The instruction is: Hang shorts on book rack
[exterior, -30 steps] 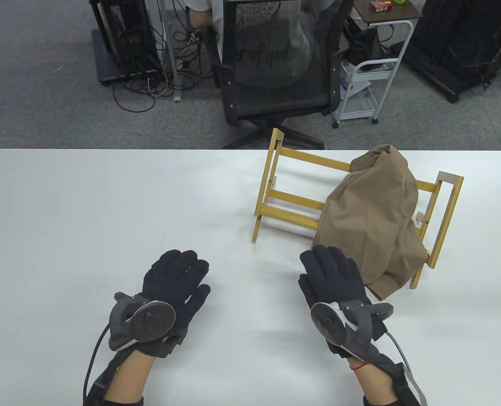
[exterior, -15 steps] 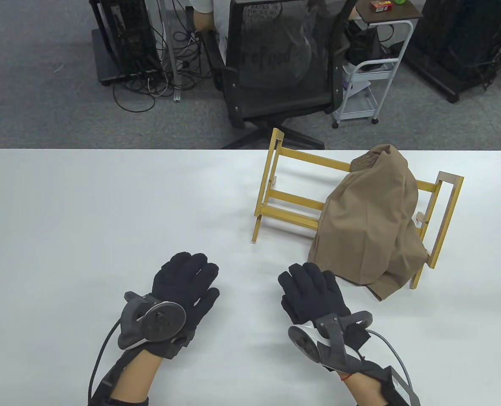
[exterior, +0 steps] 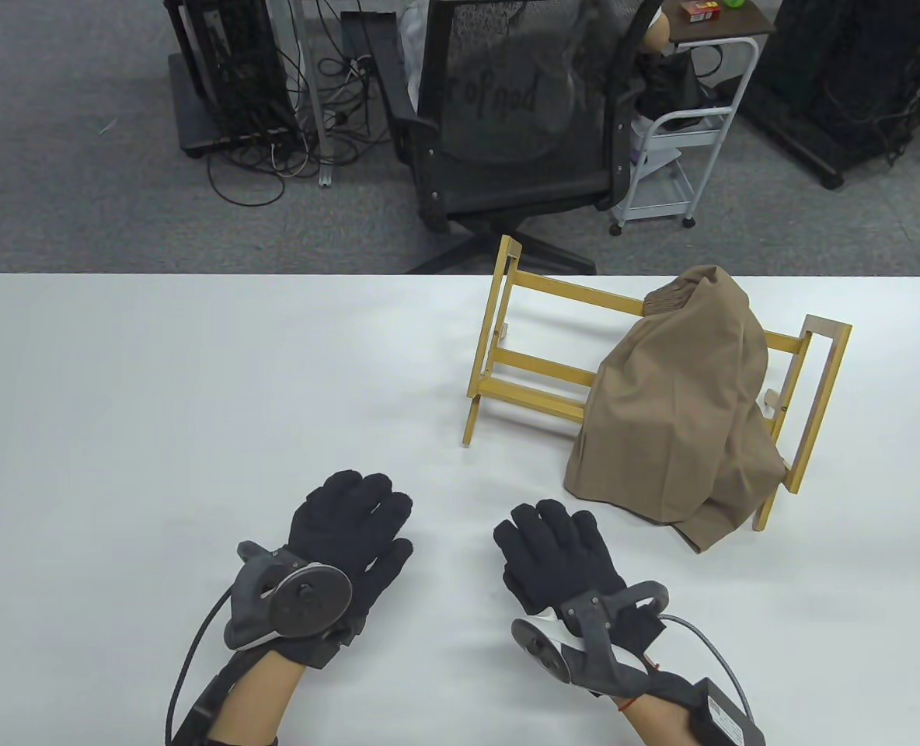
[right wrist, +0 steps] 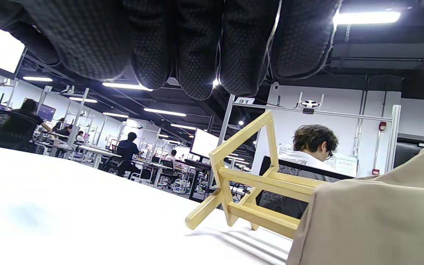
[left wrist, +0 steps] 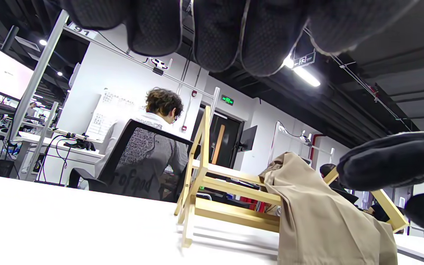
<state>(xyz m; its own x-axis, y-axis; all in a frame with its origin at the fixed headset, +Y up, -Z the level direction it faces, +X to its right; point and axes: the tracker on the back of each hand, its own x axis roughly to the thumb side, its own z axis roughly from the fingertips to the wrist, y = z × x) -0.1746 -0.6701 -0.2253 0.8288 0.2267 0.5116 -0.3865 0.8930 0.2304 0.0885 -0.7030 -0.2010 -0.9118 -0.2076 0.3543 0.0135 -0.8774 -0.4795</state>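
Table view shows the left hand (exterior: 349, 528) lying palm-down on the white tabletop (exterior: 157, 404), well to the left of the book rack (exterior: 526, 373), its fingers (exterior: 367, 491) stretched out flat and slightly spread, gripping nothing. Just to its right, closer to the rack, the right hand (exterior: 557, 552) also rests flat, its fingers (exterior: 541, 519) extended and lightly apart, empty, near the lower edge of the cloth but not touching it. Right of both hands stands the wooden book rack, tilted back on its legs. Tan shorts (exterior: 681, 412) are draped over the rack's right half, the waistband over the top rail and the fabric hanging down the front until its hem lies on the tabletop. Beyond the rack's far side sits a black mesh office chair (exterior: 518, 116).
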